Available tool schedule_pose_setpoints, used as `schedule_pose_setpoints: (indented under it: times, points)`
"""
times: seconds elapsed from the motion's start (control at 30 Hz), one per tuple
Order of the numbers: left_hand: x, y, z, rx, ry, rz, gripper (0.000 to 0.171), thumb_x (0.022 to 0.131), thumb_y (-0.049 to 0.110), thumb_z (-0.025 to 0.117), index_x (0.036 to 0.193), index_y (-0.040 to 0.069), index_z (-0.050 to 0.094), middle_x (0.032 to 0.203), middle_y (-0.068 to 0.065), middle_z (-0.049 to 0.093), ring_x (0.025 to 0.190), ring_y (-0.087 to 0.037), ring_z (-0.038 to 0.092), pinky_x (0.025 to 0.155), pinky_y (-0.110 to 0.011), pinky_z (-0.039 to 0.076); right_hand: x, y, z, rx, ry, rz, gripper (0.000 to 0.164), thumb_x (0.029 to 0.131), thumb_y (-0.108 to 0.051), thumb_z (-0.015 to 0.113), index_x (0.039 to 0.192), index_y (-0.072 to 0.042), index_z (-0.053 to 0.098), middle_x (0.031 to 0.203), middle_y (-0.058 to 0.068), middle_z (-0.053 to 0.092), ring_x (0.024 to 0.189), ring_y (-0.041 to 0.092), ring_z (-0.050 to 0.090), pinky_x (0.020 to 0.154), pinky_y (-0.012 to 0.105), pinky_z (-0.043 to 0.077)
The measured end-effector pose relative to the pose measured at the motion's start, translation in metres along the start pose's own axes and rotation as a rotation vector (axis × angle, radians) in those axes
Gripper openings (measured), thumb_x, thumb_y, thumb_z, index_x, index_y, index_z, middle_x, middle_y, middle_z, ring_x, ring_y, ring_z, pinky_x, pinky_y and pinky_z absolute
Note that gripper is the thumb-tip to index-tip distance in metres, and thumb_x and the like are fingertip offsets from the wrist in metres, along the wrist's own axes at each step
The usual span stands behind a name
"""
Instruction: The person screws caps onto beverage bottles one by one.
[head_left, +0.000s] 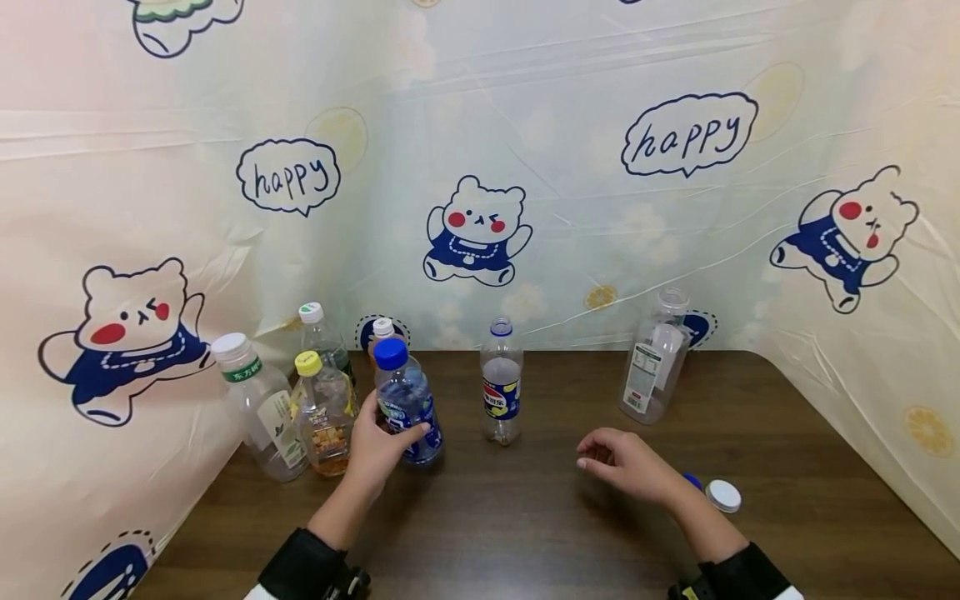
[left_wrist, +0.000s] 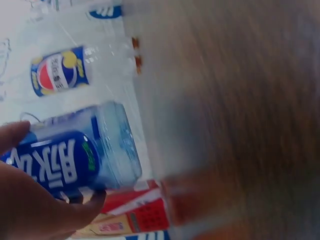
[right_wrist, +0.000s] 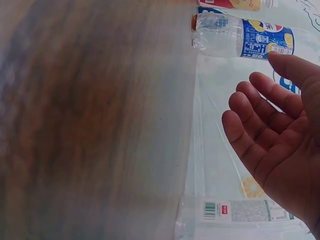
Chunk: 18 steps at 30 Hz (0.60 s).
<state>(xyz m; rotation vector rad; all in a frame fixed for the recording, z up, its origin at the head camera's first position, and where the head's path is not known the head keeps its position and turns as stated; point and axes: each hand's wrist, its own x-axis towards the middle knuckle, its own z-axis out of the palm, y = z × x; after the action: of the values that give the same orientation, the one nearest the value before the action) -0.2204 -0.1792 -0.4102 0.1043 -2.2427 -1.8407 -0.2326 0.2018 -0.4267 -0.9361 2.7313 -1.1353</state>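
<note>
My left hand (head_left: 381, 443) grips a clear plastic bottle (head_left: 408, 400) with a blue cap and blue label, its thumb across the front; the left wrist view shows the same blue-labelled bottle (left_wrist: 75, 150) upright in the fingers. To its right an uncapped cola bottle (head_left: 501, 387) with a blue and yellow label stands on the table. My right hand (head_left: 626, 461) hovers over the table with relaxed, slightly bent fingers and holds nothing; its palm shows in the right wrist view. Beyond it stands a large uncapped clear bottle (head_left: 654, 362) with a white label.
At left stand a white-capped bottle (head_left: 266, 417), a yellow-capped bottle (head_left: 327, 417) and a green-labelled bottle (head_left: 322, 337). Behind the held bottle shows another white cap (head_left: 383, 327). A white cap (head_left: 723, 496) and a blue cap (head_left: 693, 481) lie by the right forearm. A printed curtain (head_left: 570, 208) hangs behind the table.
</note>
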Motion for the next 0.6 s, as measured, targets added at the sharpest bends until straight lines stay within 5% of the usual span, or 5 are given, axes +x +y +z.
schedule_pose_setpoints:
  times: [0.2, 0.6]
  points:
    - [0.017, -0.014, 0.000, 0.093, 0.131, -0.051, 0.087, 0.077, 0.006, 0.081, 0.147, 0.003, 0.030, 0.142, -0.021, 0.042, 0.133, -0.039, 0.038, 0.109, -0.058, 0.030, 0.000, 0.003, 0.002, 0.008, -0.020, 0.004, 0.025, 0.095, -0.028, 0.065, 0.104, -0.005, 0.065, 0.089, -0.005, 0.061, 0.079, 0.008, 0.055, 0.068, 0.026, 0.051]
    - [0.040, -0.023, 0.000, 0.175, 0.217, -0.059, 0.089, 0.081, 0.012, 0.079, 0.151, 0.007, 0.025, 0.148, -0.021, 0.037, 0.138, -0.039, 0.032, 0.111, -0.058, 0.025, -0.002, 0.001, 0.002, 0.004, -0.038, 0.031, 0.027, 0.095, -0.028, 0.065, 0.106, -0.004, 0.065, 0.089, -0.006, 0.061, 0.080, 0.008, 0.056, 0.069, 0.026, 0.051]
